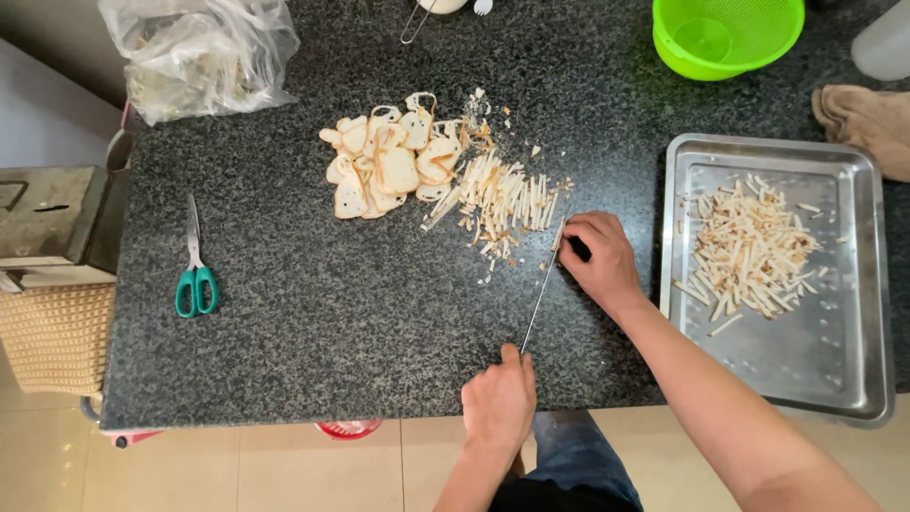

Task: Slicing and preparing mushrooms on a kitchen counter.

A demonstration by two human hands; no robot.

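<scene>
Overhead view of a dark speckled granite counter point(313, 313). At its right end lies a rectangular metal tray point(834, 370) holding a heap of pale cut strips point(749, 251). Near the counter's middle sits a cluster of pale slices with browned edges point(384, 166), and just to their right a scatter of strips cut from them point(502, 204). A long, thin knife point(542, 296) lies on edge between the two hands, its blade running from the counter's near edge up to the strips. The right hand point(599, 258) is closed around the handle end, just right of the strip scatter; the left hand point(500, 400), curled narrow, rests its fingertips on the blade's tip end near the counter's front edge. Farther off: a green colander point(725, 36), a clear plastic bag point(199, 57), a tan cloth point(867, 118), green-handled scissors point(195, 275).
</scene>
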